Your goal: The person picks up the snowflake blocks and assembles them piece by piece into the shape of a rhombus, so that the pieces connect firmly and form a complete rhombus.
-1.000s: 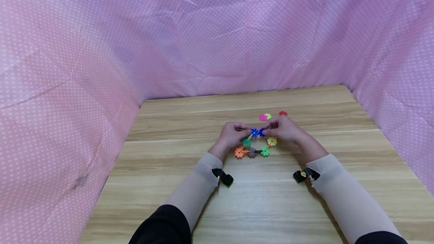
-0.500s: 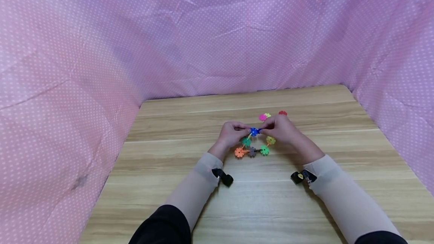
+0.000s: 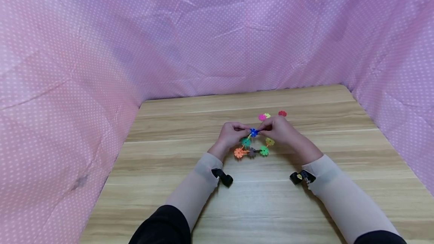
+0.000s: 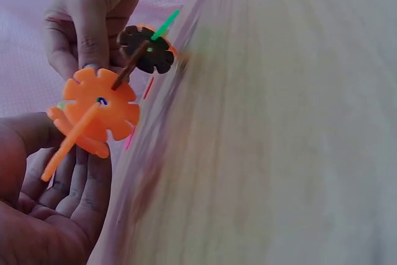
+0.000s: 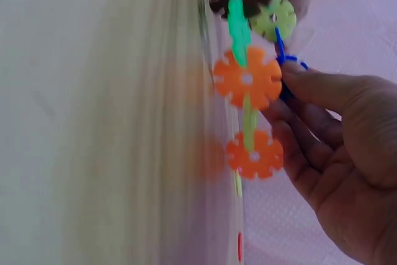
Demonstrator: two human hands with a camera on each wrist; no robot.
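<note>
My left hand [image 3: 230, 135] pinches a blue notched snowflake disc [image 3: 253, 132] at the far side of a curved chain of linked plastic discs. That chain runs through a teal disc [image 3: 245, 142], an orange disc [image 3: 239, 153], a dark brown disc [image 3: 251, 152] and a green disc [image 3: 264, 151] to a yellow disc [image 3: 269, 141]. Close opposite, my right hand [image 3: 279, 129] pinches another blue disc [image 5: 286, 60] between thumb and fingers, turned edge-on against the first. Fingers hide much of this joint, so how deep the slots engage I cannot tell.
Beyond the hands, a pink disc [image 3: 262, 117] and a lime disc [image 3: 267, 115] lie together, with a red disc [image 3: 282, 113] to their right. The wooden table [image 3: 190, 119] meets a pink dotted curtain [image 3: 203, 40] at the back and sides.
My right hand has shifted slightly left towards the left hand, and its blue disc has turned from face-up to edge-on. The chain's yellow end has drifted a little left. The left hand stays nearly still.
</note>
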